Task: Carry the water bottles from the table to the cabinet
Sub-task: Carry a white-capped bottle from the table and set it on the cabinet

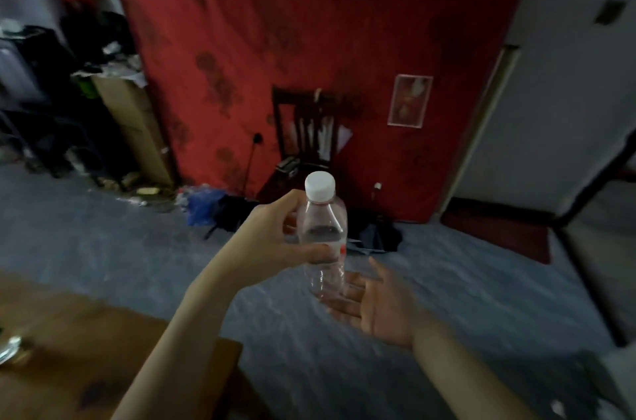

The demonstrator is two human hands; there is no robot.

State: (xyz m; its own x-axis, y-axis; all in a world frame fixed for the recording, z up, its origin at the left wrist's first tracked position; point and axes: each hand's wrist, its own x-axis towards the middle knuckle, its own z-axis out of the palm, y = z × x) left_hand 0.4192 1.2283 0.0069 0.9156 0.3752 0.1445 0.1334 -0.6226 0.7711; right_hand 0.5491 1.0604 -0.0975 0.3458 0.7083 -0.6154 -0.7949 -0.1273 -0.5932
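Note:
A clear plastic water bottle (323,230) with a white cap and a red-and-white label stands upright in mid-air in front of me. My left hand (275,233) grips its upper body, thumb across the label and fingers behind. Below the bottle's base my right hand (375,302) lies open, palm up, fingers straight, just under or touching the bottom; I cannot tell which. The wooden table (103,344) sits at the lower left, with a blurred glassy object (10,349) at its left edge. No cabinet is clearly recognisable.
A grey floor (137,247) stretches ahead. A dark wooden chair (306,133) stands against a red curtain (309,23). Bags and clutter (220,209) lie on the floor by it. A cardboard box (134,116) and piled things fill the left. A doorway (557,130) opens at right.

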